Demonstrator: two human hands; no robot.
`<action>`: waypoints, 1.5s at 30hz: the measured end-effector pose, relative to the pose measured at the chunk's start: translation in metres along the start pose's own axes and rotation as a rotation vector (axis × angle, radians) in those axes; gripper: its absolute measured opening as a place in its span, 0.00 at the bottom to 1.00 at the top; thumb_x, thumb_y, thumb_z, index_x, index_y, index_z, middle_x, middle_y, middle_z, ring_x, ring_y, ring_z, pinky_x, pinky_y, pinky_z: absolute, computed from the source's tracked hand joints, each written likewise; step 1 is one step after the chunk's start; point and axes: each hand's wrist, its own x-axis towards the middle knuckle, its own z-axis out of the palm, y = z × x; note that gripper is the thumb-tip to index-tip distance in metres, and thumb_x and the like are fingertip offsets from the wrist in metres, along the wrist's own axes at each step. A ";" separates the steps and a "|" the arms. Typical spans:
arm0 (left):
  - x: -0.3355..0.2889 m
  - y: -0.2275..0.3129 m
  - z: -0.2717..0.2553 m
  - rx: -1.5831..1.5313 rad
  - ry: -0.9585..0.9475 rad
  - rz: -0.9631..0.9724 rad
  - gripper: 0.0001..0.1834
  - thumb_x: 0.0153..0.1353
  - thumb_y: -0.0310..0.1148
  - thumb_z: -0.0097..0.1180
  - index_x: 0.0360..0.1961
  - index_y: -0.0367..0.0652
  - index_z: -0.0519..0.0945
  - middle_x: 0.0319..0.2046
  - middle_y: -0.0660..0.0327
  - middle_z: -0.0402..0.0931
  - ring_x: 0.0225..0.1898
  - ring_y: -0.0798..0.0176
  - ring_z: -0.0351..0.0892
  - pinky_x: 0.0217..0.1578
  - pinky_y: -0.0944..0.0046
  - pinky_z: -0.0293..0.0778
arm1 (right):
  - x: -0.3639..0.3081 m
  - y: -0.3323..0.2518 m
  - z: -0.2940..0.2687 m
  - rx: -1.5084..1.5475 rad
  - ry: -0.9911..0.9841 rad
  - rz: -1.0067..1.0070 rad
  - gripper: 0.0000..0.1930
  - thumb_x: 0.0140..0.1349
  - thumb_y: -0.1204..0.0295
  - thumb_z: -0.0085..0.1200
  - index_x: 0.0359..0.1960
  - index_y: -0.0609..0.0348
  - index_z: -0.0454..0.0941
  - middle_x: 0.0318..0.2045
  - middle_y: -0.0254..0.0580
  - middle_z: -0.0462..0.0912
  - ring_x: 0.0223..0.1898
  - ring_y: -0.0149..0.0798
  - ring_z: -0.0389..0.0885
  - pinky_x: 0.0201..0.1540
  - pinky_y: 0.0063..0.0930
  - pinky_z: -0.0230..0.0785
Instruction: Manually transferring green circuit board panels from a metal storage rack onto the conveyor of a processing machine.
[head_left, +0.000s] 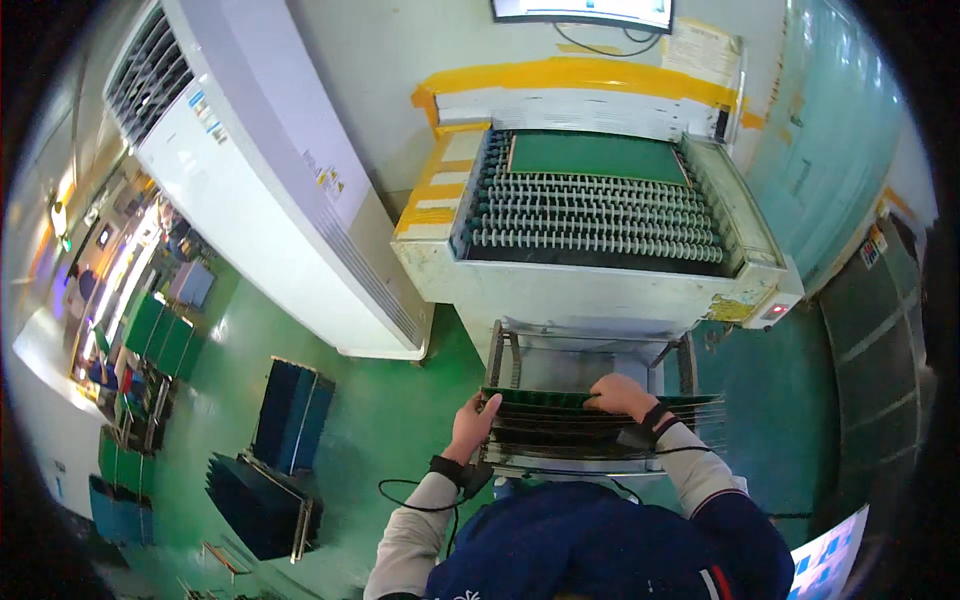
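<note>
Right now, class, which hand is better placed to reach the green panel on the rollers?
Probably the right hand: it lies closer to the green panel and nearly in line with it; the left hand sits farther left.

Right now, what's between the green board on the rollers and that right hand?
From board to right hand, the head view shows bare rollers, the machine's pale front, then the rack's frame.

Both forearms (418, 520) reach forward from the body, elbows spread. The left hand (469, 428) is at the rack's (508, 360) left edge, thumb up; the right hand (621, 397) turns inward between left and right edges, fingers bent. I can't tell whether either grips.
</note>
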 end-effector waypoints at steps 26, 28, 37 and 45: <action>0.002 0.003 0.001 0.076 0.054 -0.021 0.39 0.60 0.66 0.52 0.52 0.37 0.79 0.40 0.45 0.83 0.46 0.43 0.81 0.48 0.51 0.74 | -0.099 -0.030 -0.232 0.248 0.638 -0.037 0.14 0.56 0.62 0.64 0.33 0.62 0.83 0.24 0.43 0.84 0.29 0.39 0.83 0.33 0.33 0.73; 0.003 -0.002 0.004 0.042 0.083 -0.019 0.39 0.60 0.66 0.52 0.52 0.37 0.79 0.40 0.44 0.83 0.46 0.42 0.81 0.47 0.50 0.75 | -0.099 -0.020 -0.233 0.584 0.856 -0.067 0.14 0.59 0.63 0.63 0.36 0.63 0.83 0.27 0.38 0.84 0.31 0.35 0.82 0.33 0.30 0.73; 0.002 -0.006 0.001 0.064 0.032 -0.074 0.42 0.59 0.68 0.51 0.54 0.36 0.78 0.40 0.43 0.82 0.46 0.41 0.81 0.47 0.50 0.75 | -0.062 0.032 -0.205 0.157 0.900 0.421 0.17 0.64 0.73 0.57 0.55 0.56 0.76 0.48 0.38 0.82 0.44 0.40 0.81 0.48 0.33 0.75; 0.005 -0.004 0.001 0.078 0.035 -0.043 0.42 0.59 0.68 0.51 0.53 0.36 0.78 0.40 0.40 0.81 0.47 0.39 0.80 0.48 0.49 0.74 | 0.023 0.056 -0.121 2.044 0.627 -0.023 0.07 0.63 0.72 0.59 0.42 0.55 0.76 0.38 0.37 0.82 0.41 0.40 0.79 0.45 0.37 0.71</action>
